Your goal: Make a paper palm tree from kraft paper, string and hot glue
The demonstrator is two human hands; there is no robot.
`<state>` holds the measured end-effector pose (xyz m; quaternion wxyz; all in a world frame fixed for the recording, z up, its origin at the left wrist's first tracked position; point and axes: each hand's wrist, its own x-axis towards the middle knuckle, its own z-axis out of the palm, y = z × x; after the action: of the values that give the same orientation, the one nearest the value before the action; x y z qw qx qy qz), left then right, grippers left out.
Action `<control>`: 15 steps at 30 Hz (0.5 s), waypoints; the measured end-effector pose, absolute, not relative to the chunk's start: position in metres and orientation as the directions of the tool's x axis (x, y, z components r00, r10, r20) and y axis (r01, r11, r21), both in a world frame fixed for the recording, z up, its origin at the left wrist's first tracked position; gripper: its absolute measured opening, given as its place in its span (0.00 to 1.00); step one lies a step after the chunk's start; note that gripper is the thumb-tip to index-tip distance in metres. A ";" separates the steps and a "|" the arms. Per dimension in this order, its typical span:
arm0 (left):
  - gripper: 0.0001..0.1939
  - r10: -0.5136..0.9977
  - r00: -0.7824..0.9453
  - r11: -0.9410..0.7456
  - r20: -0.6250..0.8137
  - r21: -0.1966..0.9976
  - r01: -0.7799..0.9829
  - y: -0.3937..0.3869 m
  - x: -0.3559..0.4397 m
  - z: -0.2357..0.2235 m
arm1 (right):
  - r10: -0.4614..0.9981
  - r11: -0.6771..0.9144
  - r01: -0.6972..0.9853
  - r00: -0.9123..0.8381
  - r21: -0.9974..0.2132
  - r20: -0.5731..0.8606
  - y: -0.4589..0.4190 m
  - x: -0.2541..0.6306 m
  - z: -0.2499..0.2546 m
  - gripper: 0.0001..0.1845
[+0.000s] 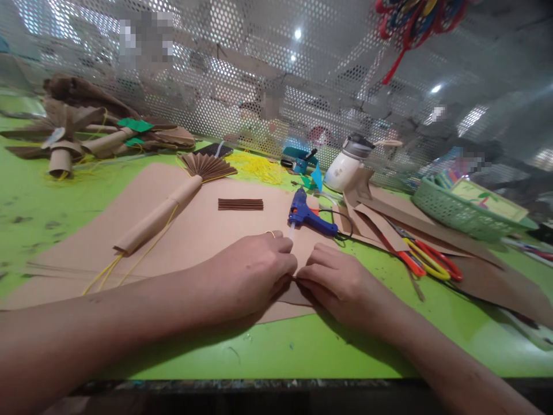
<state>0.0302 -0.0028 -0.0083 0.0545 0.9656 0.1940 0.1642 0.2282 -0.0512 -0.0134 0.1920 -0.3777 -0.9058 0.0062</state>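
My left hand [265,268] and my right hand [334,276] meet at the front of the brown paper sheets. Both have their fingers pinched on the edge of a small piece of brown paper [298,295], most of it hidden under the hands. Just beyond them lies a blue glue gun [309,216], its clear stick pointing toward my left hand. A pleated strip of brown paper [240,204] rests on the large brown paper sheet [203,230]. To the left is a rolled paper tube [162,216] with a pleated fan [209,166] at its top and yellow strings hanging down.
Scissors with red and yellow handles [432,259] lie on paper scraps at right. Behind stand a white bottle [345,164], a tape dispenser [300,160] and a green basket [466,210]. Paper figures [99,129] crowd the back left, before a perforated metal screen [242,69].
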 end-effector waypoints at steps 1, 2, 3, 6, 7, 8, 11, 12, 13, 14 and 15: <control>0.11 0.383 0.876 -0.923 0.294 0.149 0.354 -0.003 0.031 -0.008 | 0.683 0.714 0.688 -0.643 -0.129 0.347 -0.051 0.227 -0.014 0.15; 0.11 0.371 0.881 -0.929 0.294 0.125 0.350 -0.002 0.031 -0.008 | 0.679 0.712 0.695 -0.646 -0.098 0.349 -0.051 0.226 -0.014 0.15; 0.12 0.357 0.886 -0.934 0.296 0.097 0.344 -0.002 0.032 -0.007 | 0.672 0.712 0.699 -0.652 -0.063 0.351 -0.051 0.226 -0.015 0.15; 0.12 0.302 0.901 -0.948 0.312 0.002 0.318 -0.001 0.034 -0.008 | 0.646 0.714 0.699 -0.677 0.036 0.352 -0.050 0.224 -0.016 0.15; 0.12 0.285 0.902 -0.950 0.323 -0.027 0.310 -0.001 0.035 -0.008 | 0.639 0.716 0.696 -0.686 0.059 0.348 -0.051 0.224 -0.016 0.15; 0.12 0.269 0.903 -0.952 0.335 -0.051 0.303 -0.001 0.036 -0.009 | 0.631 0.721 0.689 -0.697 0.074 0.341 -0.051 0.225 -0.016 0.14; 0.11 0.255 0.900 -0.949 0.352 -0.088 0.303 -0.001 0.035 -0.011 | 0.629 0.730 0.680 -0.710 0.073 0.317 -0.052 0.226 -0.014 0.13; 0.11 0.262 0.898 -0.946 0.353 -0.090 0.311 -0.001 0.035 -0.012 | 0.636 0.728 0.683 -0.706 0.062 0.312 -0.052 0.226 -0.013 0.13; 0.10 0.272 0.896 -0.943 0.350 -0.090 0.322 -0.001 0.034 -0.012 | 0.643 0.724 0.688 -0.701 0.052 0.308 -0.053 0.227 -0.012 0.13; 0.10 0.281 0.893 -0.939 0.351 -0.091 0.331 -0.001 0.033 -0.013 | 0.651 0.720 0.693 -0.695 0.042 0.306 -0.054 0.227 -0.012 0.13; 0.10 0.287 0.891 -0.937 0.353 -0.092 0.338 -0.001 0.033 -0.013 | 0.656 0.717 0.696 -0.691 0.035 0.304 -0.054 0.228 -0.012 0.12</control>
<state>0.0326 -0.0014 -0.0128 -0.0758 0.9693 0.1612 0.1696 0.2278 -0.0542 -0.0119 0.1361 -0.3687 -0.9166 -0.0741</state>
